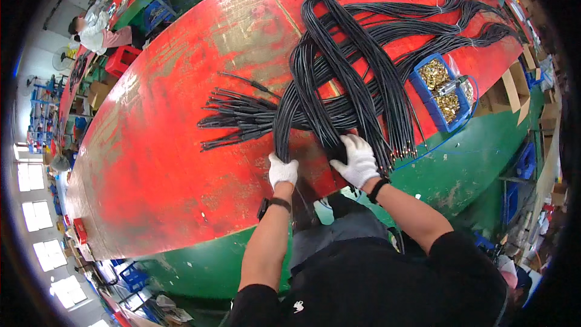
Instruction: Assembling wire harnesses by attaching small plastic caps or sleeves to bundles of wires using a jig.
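Long bundles of black cables point(339, 54) lie looped and crossed over the red table. My left hand point(283, 171), in a white glove, is closed round the lower bend of one bundle near the table's front edge. To its right my white-gloved right hand point(359, 162) grips another bundle, which passes between thumb and fingers. The cable part under the palm is hidden. Thicker black cable ends point(242, 115) fan out to the left of the hands. Bare tips with small brass-coloured ends point(402, 150) show just right of my right hand.
A blue bin point(440, 92) of small brass-coloured fittings stands at the table's right, with a metal tool point(449, 87) on it. Beyond is an open cardboard box point(508, 94). The red table point(181, 163) stretches far left, where a person point(97, 31) sits near a red crate point(123, 60).
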Demonstrator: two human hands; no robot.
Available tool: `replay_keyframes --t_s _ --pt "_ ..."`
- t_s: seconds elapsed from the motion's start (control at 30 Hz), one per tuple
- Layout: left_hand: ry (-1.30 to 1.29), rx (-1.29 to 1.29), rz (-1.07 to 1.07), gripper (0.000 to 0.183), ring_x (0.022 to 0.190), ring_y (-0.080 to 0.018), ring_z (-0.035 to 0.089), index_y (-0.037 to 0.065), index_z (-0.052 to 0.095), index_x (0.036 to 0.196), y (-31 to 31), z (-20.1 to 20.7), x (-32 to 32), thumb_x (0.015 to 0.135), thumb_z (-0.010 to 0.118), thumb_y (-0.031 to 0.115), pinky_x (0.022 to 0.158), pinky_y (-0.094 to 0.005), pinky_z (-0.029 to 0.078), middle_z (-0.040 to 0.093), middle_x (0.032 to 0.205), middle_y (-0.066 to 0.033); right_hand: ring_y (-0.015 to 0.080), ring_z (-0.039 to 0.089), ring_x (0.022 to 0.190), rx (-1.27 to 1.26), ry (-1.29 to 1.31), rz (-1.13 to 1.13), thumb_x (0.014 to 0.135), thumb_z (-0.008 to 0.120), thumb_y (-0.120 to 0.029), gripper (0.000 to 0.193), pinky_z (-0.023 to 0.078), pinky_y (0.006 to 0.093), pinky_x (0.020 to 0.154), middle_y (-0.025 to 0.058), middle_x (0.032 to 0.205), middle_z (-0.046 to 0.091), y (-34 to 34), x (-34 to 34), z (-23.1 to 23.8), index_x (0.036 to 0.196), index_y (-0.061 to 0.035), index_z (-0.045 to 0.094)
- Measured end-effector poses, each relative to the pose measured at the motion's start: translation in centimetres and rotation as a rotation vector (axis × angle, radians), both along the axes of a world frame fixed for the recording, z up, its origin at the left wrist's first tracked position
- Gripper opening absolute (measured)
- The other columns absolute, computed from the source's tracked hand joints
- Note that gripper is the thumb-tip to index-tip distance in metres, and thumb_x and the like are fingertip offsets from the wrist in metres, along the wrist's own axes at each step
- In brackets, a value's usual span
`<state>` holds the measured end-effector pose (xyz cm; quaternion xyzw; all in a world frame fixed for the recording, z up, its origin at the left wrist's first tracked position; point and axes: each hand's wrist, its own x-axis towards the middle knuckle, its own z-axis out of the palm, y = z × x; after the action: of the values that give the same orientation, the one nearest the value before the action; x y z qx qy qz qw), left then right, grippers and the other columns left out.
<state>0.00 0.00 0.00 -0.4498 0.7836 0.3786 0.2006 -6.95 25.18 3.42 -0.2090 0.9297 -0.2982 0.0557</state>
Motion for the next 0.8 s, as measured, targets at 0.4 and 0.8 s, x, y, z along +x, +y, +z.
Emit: replay_keyframes --t_s 0.4,0.8 --pt "0.205 -0.487 -0.022 0.091 0.143 -0.0457 0.052 0.003 0.046 0.158 -2.6 3.3 20.8 0.093 0.070 0.062 0.118 -0.0525 0.044 0.055 0.153 -0.0272 0.0440 0.064 0.125 -0.198 -0.128 0.578 0.093 0.070 -0.026 0.040 0.053 0.0504 0.107 0.0232 0.134 0.067 -12.4 8.7 5.1 0.128 -0.0062 0.069" --pt "-0.163 -0.023 1.051 0.074 0.132 -0.0405 0.064 0.004 0.068 0.139 3.8 -3.9 73.3 0.093 0.060 0.062 0.112 -0.0456 0.051 0.069 0.140 -0.0234 0.0379 0.073 0.108 0.082 -0.363 1.350 0.094 0.071 -0.025 0.030 0.058 0.0448 0.095 0.0193 0.114 0.076 -31.2 35.9 2.4 0.118 -0.0060 0.076"
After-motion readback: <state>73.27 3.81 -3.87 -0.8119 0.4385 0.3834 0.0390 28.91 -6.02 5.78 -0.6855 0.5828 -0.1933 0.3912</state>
